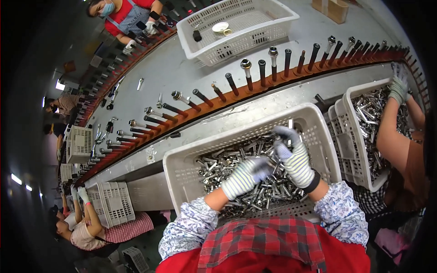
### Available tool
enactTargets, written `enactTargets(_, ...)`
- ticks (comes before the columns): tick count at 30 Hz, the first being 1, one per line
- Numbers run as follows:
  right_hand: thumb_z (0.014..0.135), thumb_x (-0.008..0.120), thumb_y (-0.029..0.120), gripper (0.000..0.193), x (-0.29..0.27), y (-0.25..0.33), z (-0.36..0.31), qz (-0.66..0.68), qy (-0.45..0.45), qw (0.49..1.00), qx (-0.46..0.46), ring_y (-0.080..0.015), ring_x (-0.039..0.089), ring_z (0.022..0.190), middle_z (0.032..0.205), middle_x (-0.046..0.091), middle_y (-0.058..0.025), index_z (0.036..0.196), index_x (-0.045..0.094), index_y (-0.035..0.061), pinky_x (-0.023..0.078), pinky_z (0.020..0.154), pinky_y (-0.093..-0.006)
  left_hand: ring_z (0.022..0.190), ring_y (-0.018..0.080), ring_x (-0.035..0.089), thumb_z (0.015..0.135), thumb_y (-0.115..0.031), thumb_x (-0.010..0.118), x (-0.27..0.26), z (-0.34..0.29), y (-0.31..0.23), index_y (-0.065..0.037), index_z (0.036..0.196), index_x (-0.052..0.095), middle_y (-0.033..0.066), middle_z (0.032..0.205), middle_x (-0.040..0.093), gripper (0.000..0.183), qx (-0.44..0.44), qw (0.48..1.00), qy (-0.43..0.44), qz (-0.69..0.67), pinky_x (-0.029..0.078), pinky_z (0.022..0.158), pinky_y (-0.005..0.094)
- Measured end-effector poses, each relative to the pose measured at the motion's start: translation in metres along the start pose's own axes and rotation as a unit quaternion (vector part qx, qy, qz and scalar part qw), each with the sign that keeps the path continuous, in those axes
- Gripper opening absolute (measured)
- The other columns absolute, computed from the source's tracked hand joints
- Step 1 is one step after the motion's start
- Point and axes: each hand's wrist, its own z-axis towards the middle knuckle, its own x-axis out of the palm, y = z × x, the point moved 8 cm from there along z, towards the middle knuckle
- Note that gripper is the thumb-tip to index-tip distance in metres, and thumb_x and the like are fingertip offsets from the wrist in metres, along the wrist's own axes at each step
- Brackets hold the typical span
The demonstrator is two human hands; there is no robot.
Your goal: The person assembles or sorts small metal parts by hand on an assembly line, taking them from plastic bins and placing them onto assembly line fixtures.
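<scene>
Both my hands wear striped, grey-fingered gloves and work over a grey plastic basket point(180, 175) filled with small shiny metal parts point(218, 170). My right hand point(293, 159) is bent above the pile. At its fingertips a short silver metal tube point(290, 123) stands up, pinched between the fingers. Close to the right wrist, my left hand point(246, 177) hovers low over the heap, palm down. Motion smears its fingers, and whether they hold anything is hidden.
Beyond the basket curves a brown rail point(209, 107) with upright black and chrome pieces. A larger grey basket point(236, 50) sits behind it. At right, another worker's gloved hands point(399, 84) reach over a second parts basket point(350, 132). More people work at left and across the table.
</scene>
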Motion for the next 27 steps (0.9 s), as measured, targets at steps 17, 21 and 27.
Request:
enactTargets(17, 0.088, 0.062, 0.018, 0.052, -0.002, -0.036, 0.021, 0.352, 0.043, 0.910, 0.217, -0.0229, 0.063, 0.096, 0.117, 0.056, -0.0179, 0.132, 0.038, 0.0033, 0.054, 0.082, -0.0310, 0.106, 0.0194, 0.055, 0.092, -0.008, 0.053, -0.350, -0.038, 0.036, 0.000, 0.123, 0.050, 0.0109, 0.115, 0.061, 0.032, 0.120, 0.864, -0.472, 0.127, 0.038, 0.099, 0.0317)
enactTargets(21, 0.089, 0.060, 0.019, 0.049, -0.018, -0.050, 0.024, 0.331, 0.041, 0.926, 0.179, -0.0216, 0.061, 0.096, 0.113, 0.057, -0.0152, 0.130, 0.039, 0.0012, 0.053, 0.083, -0.0315, 0.131, 0.0265, 0.034, 0.088, -0.007, 0.055, -0.254, -0.053, -0.001, -0.002, 0.140, 0.028, 0.0176, 0.143, 0.035, 0.059, 0.183, 0.814, -0.529, 0.154, 0.024, 0.110, 0.0350)
enactTargets(27, 0.090, 0.058, 0.018, 0.048, 0.013, -0.045, 0.007, 0.285, 0.067, 0.943, 0.158, -0.0196, 0.059, 0.098, 0.113, 0.058, -0.0128, 0.132, 0.039, 0.0023, 0.048, 0.089, -0.0320, 0.097, 0.0185, 0.056, 0.087, -0.016, 0.059, -0.006, 0.002, 0.013, -0.003, 0.124, 0.045, 0.0105, 0.108, 0.057, 0.042, 0.060, 0.980, -0.174, -0.074, 0.047, 0.086, 0.0303)
